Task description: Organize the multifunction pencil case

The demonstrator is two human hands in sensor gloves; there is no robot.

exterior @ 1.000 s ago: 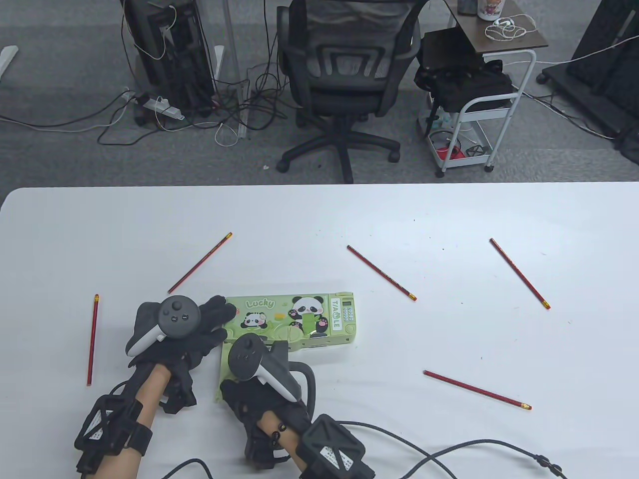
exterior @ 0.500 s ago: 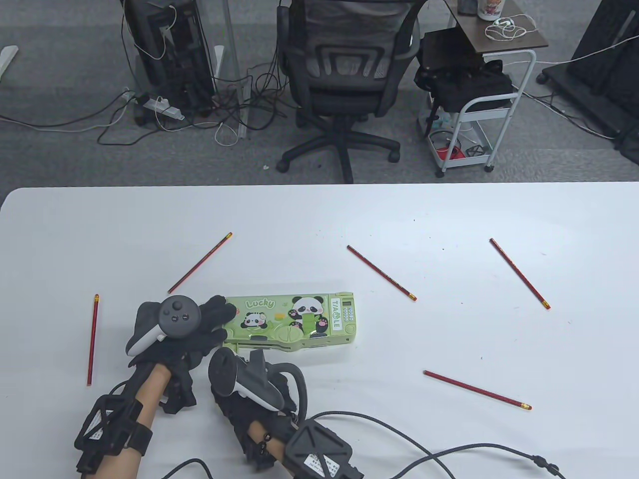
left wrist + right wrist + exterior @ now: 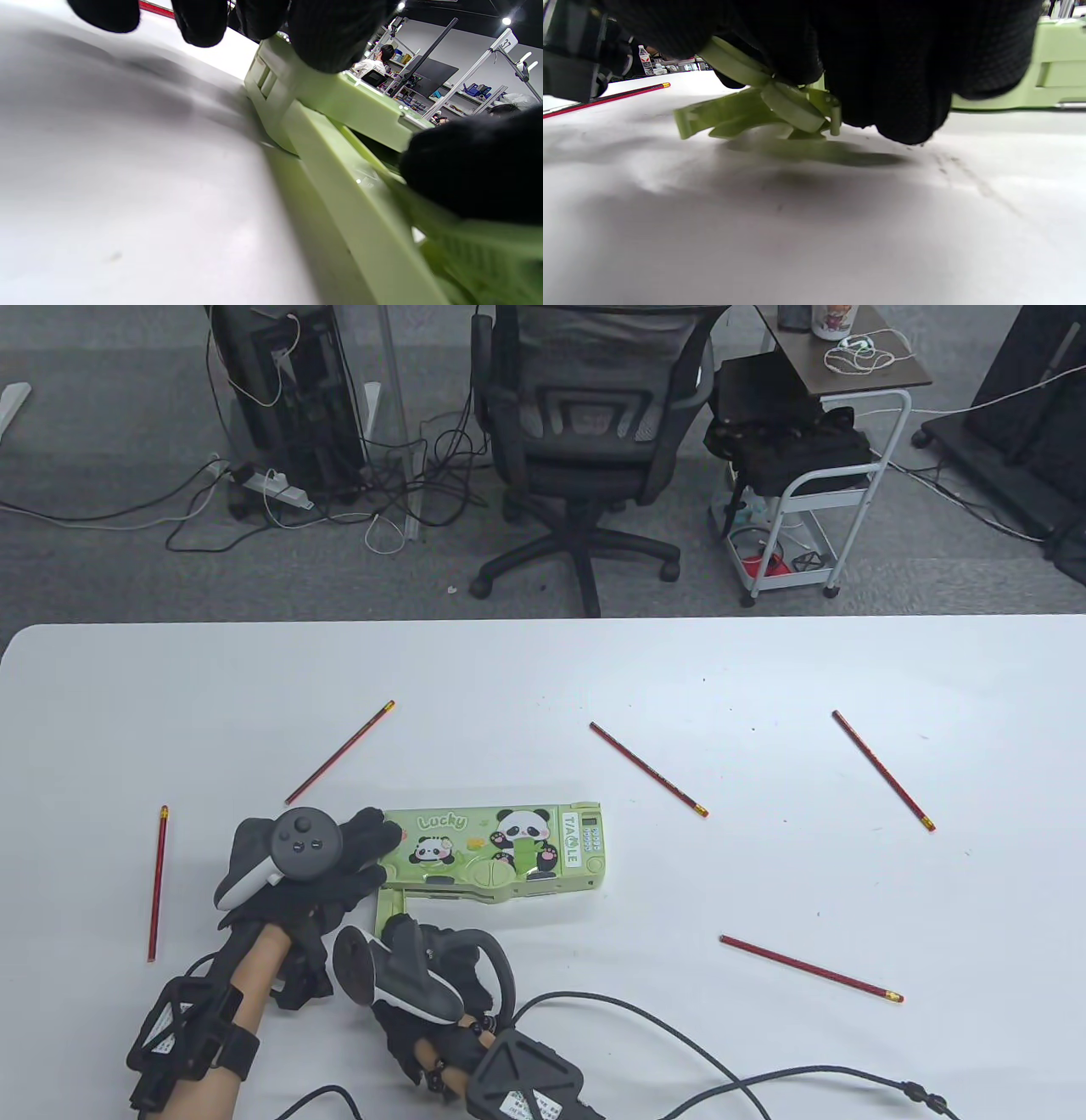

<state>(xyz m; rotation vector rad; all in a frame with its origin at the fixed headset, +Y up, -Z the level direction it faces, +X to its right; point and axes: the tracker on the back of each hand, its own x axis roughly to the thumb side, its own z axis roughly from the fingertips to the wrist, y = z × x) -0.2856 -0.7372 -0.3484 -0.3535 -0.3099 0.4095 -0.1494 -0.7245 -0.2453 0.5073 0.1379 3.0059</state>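
- Right hand (image 3: pixel 441 984) nearest the table's near edge, tracker tipped over to the left, wrist cable trailing off right. Fingers curled round a green pull-out tray (image 3: pixel 392 909) sticking out of the case's near left corner; right wrist view shows green tray pieces (image 3: pixel 763 106) clamped under the gloved fingers (image 3: pixel 891 76), lifted just off the table.
- Step, my read: opening or drawing out a side compartment of the pencil case (image 3: pixel 496 848) so pencils can go in. No pencil looks stowed yet, so an early stage.
- Left hand (image 3: pixel 314 874) just beyond, palm down, forearm angled in from bottom left. Fingers spread flat over the case's left end, pressing it to the table; left wrist view shows fingertips (image 3: pixel 331 38) on the case's top edge. Bracing, not gripping.
- Pencil case lies flat, lid side up with panda print, long side left-right, low left of table centre (image 3: pixel 543 678).
- Next move likely needs: left hand keeping the case pinned while the right draws the tray straight out, not twisting. The tray looks like thin plastic and could jam or snap if levered.
- Farther out, five red pencils loose on the table: far left (image 3: pixel 158 882), upper left (image 3: pixel 339 752), beyond case (image 3: pixel 649 768), near right (image 3: pixel 810 970), far right (image 3: pixel 882 770). All well apart from the case.
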